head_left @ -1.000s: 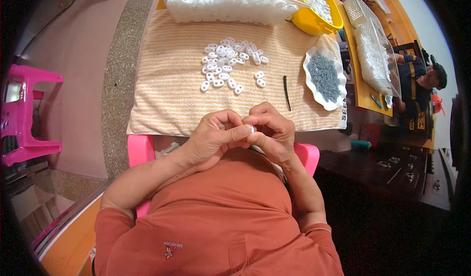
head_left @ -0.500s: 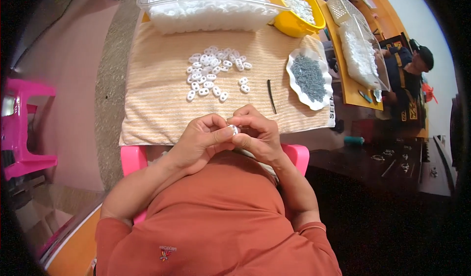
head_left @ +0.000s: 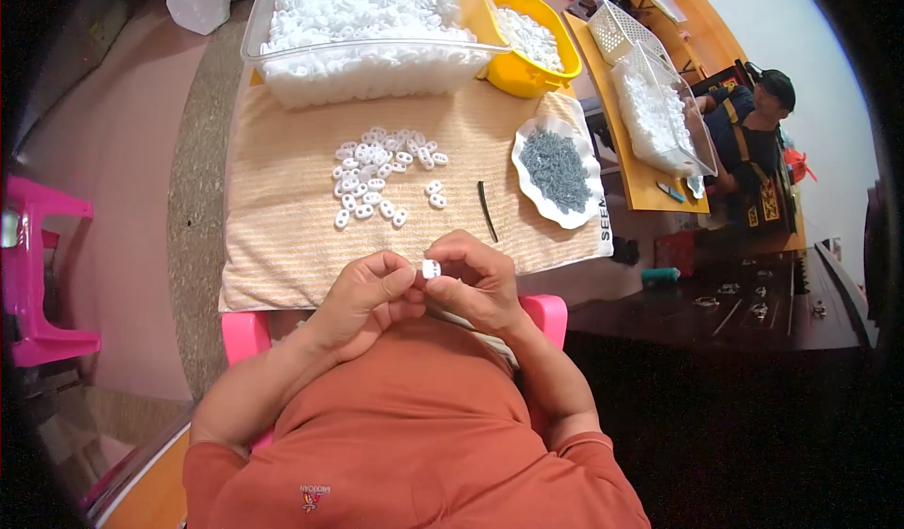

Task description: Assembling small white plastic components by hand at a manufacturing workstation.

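Note:
Between the thumb and fingers of my right hand (head_left: pixel 476 282) is a small white plastic piece (head_left: pixel 431 268), raised just past the near edge of the towel. My left hand (head_left: pixel 369 296) is right beside it, thumb and fingers pressed together; whatever they pinch, if anything, is hidden. Farther off lies a loose pile of white two-hole oval pieces (head_left: pixel 374 184), with two of them (head_left: pixel 435 194) set apart on its right. A thin black strip (head_left: pixel 487 211) lies right of those. Small grey pieces (head_left: pixel 556 169) fill a white wavy-rimmed plate (head_left: pixel 524 183).
A striped towel (head_left: pixel 282 237) covers the table. At its far side stand a clear bin (head_left: pixel 311 88) of white pieces and a yellow basin (head_left: pixel 527 84). Another person (head_left: pixel 753 120) sits at a side table (head_left: pixel 673 195) on the right. A pink stool (head_left: pixel 38 275) stands left.
My hands have drawn slightly apart, and the white piece now shows in my right fingers, clear of the left. The whole view has shifted, so the table appears lower and farther left.

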`<state>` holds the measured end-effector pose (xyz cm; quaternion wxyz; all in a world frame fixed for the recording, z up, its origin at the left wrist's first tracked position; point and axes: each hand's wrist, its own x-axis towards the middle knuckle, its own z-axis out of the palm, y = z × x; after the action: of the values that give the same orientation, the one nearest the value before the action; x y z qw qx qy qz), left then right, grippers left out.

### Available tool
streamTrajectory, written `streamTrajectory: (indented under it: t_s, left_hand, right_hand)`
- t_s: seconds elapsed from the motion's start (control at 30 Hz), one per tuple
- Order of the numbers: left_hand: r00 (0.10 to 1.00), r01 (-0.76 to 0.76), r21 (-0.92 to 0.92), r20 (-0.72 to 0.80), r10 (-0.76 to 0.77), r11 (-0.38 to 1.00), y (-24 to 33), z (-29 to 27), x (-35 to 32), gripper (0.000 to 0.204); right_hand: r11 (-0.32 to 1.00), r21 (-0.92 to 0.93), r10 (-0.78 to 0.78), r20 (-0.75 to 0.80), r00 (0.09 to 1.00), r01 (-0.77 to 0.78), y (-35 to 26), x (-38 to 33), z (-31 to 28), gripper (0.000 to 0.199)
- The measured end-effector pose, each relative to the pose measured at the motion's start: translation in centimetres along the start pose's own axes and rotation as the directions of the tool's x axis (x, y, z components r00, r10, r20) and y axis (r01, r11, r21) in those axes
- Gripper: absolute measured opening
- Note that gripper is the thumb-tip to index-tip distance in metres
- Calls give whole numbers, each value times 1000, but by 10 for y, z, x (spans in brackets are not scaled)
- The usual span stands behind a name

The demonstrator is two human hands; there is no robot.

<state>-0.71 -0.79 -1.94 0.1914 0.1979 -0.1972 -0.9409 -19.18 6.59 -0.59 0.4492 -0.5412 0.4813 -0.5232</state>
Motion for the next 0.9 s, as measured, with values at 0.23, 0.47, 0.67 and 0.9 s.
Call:
streamTrajectory:
  t_s: [0.23, 0.47, 0.67, 0.9]
  left_hand:
    - [999, 34, 0, 23, -34, 999, 1, -2, 0, 11]
    - [1000, 20, 10, 22, -20, 1000, 1, -3, -1, 12]
    - [1000, 1, 39, 12, -1, 999, 2, -2, -1, 12]
    - [1000, 0, -3, 19, 0, 1000, 3, -3, -1, 12]
  right_hand:
    - [973, -224, -130, -341, 931, 54, -22, 14, -30, 26]
    - [763, -621, -540, -458, 706, 181, -68, 44, -67, 23]
    - [733, -599, -642, -457, 615, 321, -81, 63, -69, 24]
    - [818, -486, -541, -464, 702, 309, -67, 61, -55, 26]
